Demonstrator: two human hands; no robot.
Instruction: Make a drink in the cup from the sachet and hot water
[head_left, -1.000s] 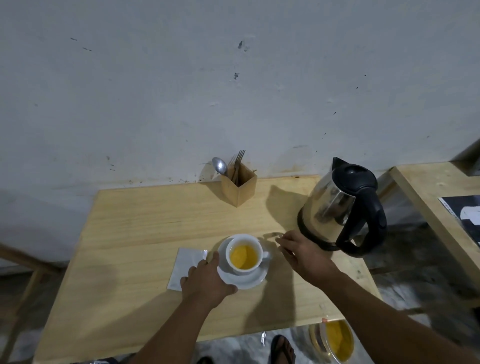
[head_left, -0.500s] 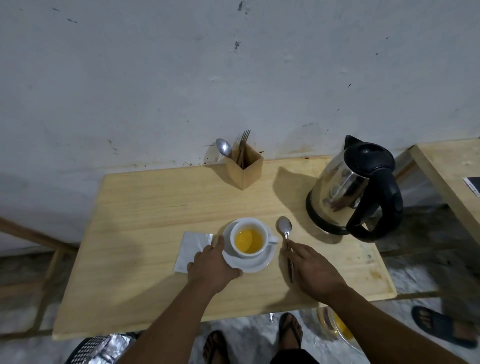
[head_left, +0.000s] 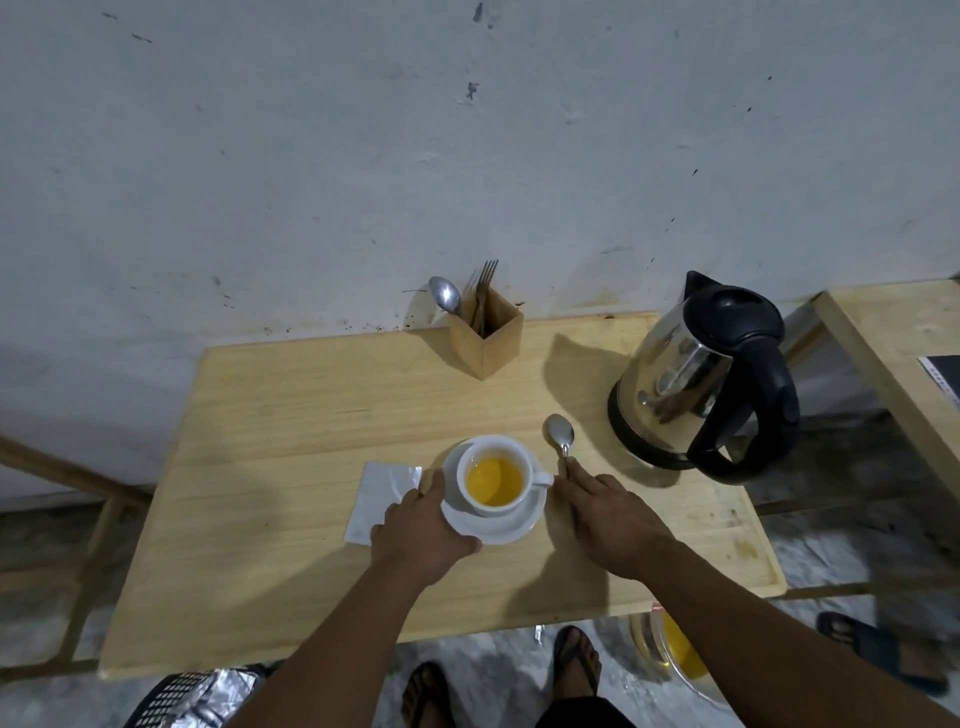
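Observation:
A white cup (head_left: 524, 457) of yellow-orange drink stands on a white saucer (head_left: 511, 530) near the middle of the wooden table (head_left: 291, 415). My left hand (head_left: 423, 532) grips the saucer's left rim, thumb on top. A metal spoon (head_left: 559, 434) lies flat on the table just right of the cup, bowl pointing away from me. My right hand (head_left: 610, 519) lies palm down over its handle, fingers on it. A white sachet (head_left: 379, 493) lies flat left of the saucer, partly under my left hand. The steel kettle (head_left: 691, 379) with black handle stands at the right.
A wooden cutlery holder (head_left: 485, 340) with a spoon and forks stands at the table's back edge by the wall. A second wooden table (head_left: 893, 343) is at the far right. Below the front edge are sandalled feet and a clear container (head_left: 675, 649) of yellow liquid.
My right hand has drawn back from the kettle's base and laid the spoon down to the right of the cup. The left hand has stayed on the saucer.

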